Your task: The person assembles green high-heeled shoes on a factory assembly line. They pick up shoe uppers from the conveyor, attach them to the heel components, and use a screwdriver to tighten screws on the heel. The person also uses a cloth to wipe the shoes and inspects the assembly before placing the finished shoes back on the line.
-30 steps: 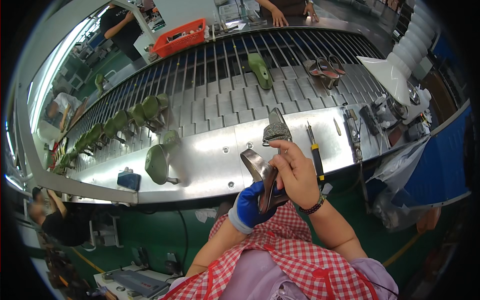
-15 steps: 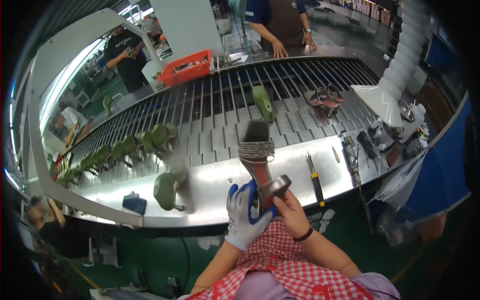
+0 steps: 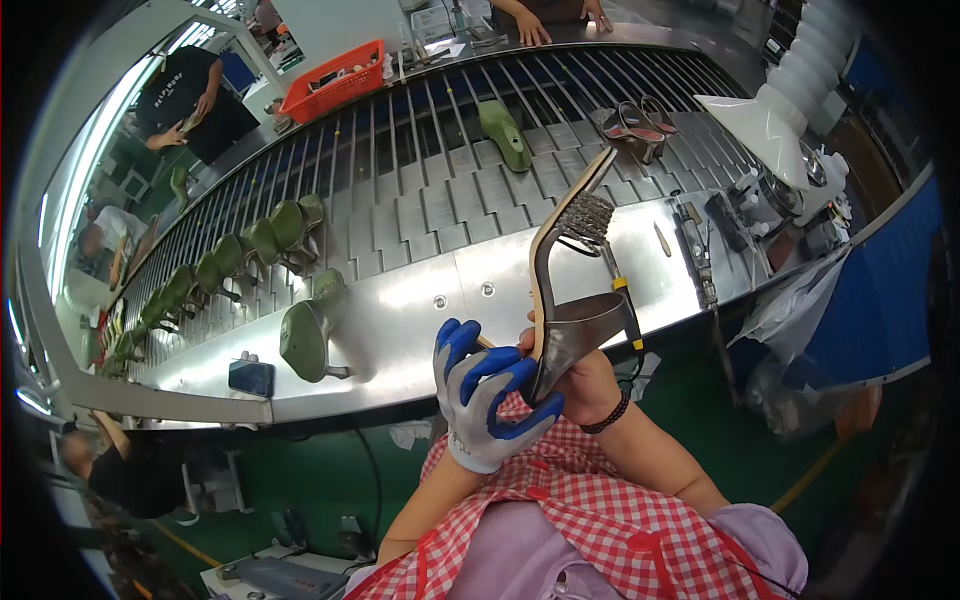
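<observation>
Your right grip [image 3: 588,386] held the brown shoe [image 3: 580,326] above the near side of the bench [image 3: 400,340]. Your gloved left grip [image 3: 478,402] was at its back end; I couldn't tell if it was closed. The shoe looked nearly made, straps [image 3: 588,220] on, nothing inside. Green foot shapes [image 3: 264,240] sat in a row at left. Far left, a red basket [image 3: 340,94] held small things.

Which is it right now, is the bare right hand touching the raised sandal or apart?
Touching: the head view shows the right hand behind the sandal, its fingers wrapped round to the sole's edge.
</observation>
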A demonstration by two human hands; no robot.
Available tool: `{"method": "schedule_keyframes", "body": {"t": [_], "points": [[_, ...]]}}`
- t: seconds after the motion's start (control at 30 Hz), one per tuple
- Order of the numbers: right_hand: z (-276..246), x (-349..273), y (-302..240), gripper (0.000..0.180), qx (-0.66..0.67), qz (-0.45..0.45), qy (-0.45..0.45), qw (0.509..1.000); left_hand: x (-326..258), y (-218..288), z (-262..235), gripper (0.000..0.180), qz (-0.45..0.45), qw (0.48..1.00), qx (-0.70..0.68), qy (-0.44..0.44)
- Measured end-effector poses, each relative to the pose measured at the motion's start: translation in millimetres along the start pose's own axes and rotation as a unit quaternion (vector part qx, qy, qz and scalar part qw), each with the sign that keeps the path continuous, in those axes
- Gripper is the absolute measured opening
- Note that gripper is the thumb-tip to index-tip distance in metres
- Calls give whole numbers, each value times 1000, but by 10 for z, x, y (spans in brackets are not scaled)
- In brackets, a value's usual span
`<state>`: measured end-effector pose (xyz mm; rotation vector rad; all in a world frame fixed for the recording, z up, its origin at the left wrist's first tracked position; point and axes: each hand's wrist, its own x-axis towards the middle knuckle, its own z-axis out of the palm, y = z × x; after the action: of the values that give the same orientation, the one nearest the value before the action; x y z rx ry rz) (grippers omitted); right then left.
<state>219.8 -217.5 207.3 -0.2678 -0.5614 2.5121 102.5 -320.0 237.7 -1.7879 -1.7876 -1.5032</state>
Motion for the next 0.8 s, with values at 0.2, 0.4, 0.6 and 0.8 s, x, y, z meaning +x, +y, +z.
{"method": "schedule_keyframes", "body": {"t": [0.2, 0.4, 0.6, 0.8], "points": [[-60, 29, 75, 39, 56, -13, -54, 997, -6, 16, 28, 45, 63, 998, 13, 13], [-169, 72, 90, 42, 111, -12, -97, 989, 56, 71, -31, 34, 91, 996, -16, -18], [-181, 81, 94, 43, 148, 7, -112, 983, 10, 65, -41, 35, 82, 995, -23, -43], [-182, 86, 76, 41, 171, 29, -115, 978, 33, 105, -67, 33, 82, 995, -23, -47]]}}
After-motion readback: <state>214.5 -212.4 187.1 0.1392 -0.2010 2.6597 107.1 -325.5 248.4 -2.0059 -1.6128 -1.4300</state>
